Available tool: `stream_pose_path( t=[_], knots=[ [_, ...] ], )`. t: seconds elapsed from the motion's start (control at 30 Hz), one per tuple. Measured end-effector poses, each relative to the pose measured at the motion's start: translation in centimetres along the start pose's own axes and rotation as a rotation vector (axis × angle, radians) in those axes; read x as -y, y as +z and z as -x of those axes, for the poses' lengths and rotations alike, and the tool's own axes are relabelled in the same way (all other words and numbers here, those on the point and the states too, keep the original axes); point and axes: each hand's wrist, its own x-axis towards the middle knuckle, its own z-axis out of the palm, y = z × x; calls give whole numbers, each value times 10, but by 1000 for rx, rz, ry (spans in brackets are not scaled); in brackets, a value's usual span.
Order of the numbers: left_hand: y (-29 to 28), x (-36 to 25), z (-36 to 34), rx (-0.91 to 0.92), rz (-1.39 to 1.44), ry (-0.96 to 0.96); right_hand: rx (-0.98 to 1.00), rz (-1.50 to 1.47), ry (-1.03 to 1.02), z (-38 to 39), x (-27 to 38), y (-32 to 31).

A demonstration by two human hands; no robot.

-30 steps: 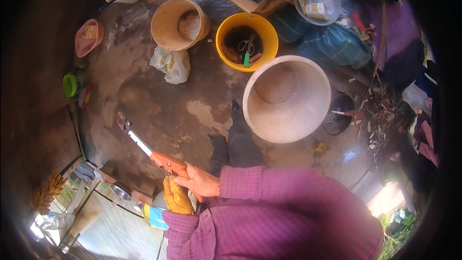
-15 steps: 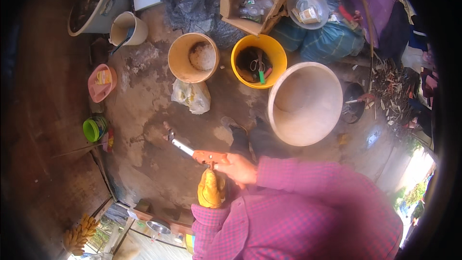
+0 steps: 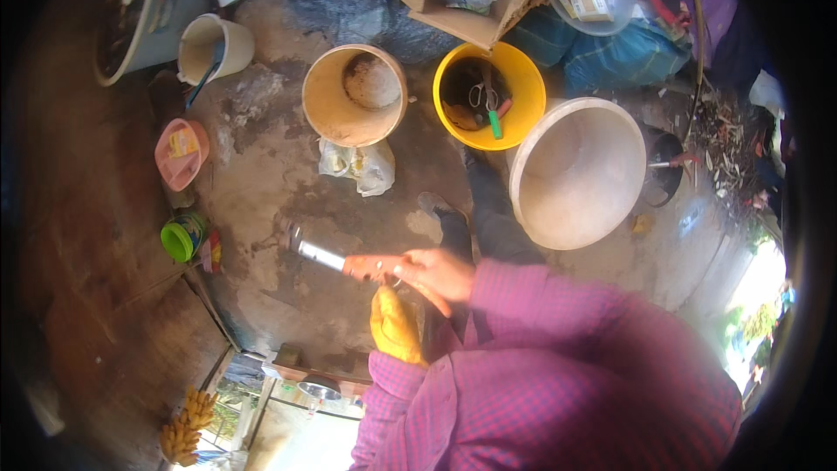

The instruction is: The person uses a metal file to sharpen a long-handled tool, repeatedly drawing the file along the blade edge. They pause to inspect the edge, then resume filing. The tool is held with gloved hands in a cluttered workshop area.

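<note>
An orange-handled tool (image 3: 370, 267) with a bright silver shaft is in my bare right hand (image 3: 440, 274), which is closed around its handle. The shaft points left, ending in a dark, blurred tip. Just below the handle is my left hand (image 3: 397, 326) in a yellow glove, its fingers bunched together. Whatever those fingers hold, if anything, is hidden. Both sleeves are purple checked cloth. Beyond my feet stand a cream bucket (image 3: 317, 105), a yellow bucket (image 3: 533, 92) with scissors and a green-handled tool (image 3: 495, 124) in it, and a big whitish basin (image 3: 584, 179).
A knotted plastic bag (image 3: 370, 170) lies before the cream bucket. At left are a white pail (image 3: 237, 51), a pink tray (image 3: 185, 173) and a green tub (image 3: 180, 240). A cardboard box (image 3: 475, 26) of bottles stands at the back; bananas (image 3: 187, 427) are at lower left.
The tool and my right hand have shifted slightly, with the tip lower and further left. My gloved left hand has moved a little right. The view has shifted, bringing the buckets closer.
</note>
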Motion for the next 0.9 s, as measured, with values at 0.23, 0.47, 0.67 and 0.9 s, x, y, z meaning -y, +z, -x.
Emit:
stream_pose_path(
  t=[0.23, 0.47, 0.67, 0.9],
  knots=[
    [-18, -1, -35, 15, -388, -306, -617, 565, 86, -151, -100, -255],
    [-21, 79, -40, 322, -833, -103, -488, 819, 412, -296, -163, -370],
    [-33, 119, -29, 101, -87, -686, -573, 846, 333, -337, -231, -394],
    [-11, 103, -43, 56, -344, -606, -603, 840, 209, -284, -237, -421]
  ],
)
